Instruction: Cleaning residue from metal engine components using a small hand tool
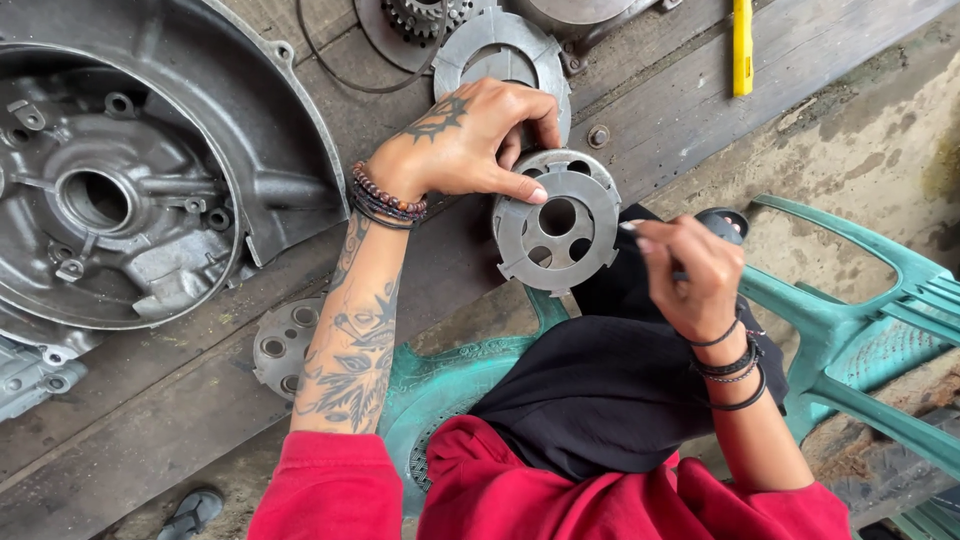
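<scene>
My left hand [470, 140] grips the upper left rim of a round grey metal disc [558, 222] with a centre hole, several smaller holes and notched tabs, holding it above my lap. My right hand [690, 270] is closed on a small dark tool whose tip points at the disc's right edge. A second notched metal ring [503, 50] lies on the wooden boards just behind my left hand.
A large grey engine casing [130, 190] fills the left. A flat perforated plate [280, 345] lies by my left forearm. A toothed gear [425, 15] sits at the top, a yellow tool [742, 45] at upper right. Teal plastic chair [860, 330] under me.
</scene>
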